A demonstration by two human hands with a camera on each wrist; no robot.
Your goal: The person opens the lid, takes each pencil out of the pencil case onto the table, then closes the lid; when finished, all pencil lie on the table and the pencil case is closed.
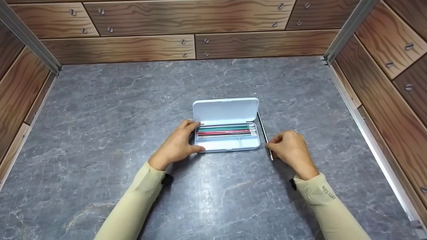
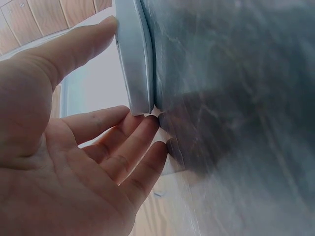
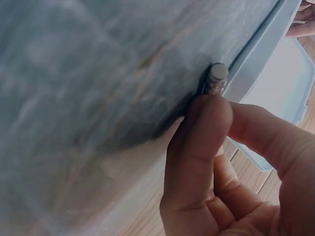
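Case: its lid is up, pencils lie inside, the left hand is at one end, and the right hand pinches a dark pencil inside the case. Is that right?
Not quite: the dark pencil that the right hand pinches is outside the case, beside its right end, as the head view shows. The rest stands.

The right sleeve (image 1: 330,211) carries 2 words in dark lettering, printed on the pale fabric toward its wrist end: they appear to read "Let's Slim". The print is small and runs at a slant along the forearm, both words on 1 line, seen in the head view. Inside the pencil case (image 1: 217,145), 1 red pencil (image 1: 223,132) bears tiny pale marks along its barrel, too small to make out as letters or numbers.
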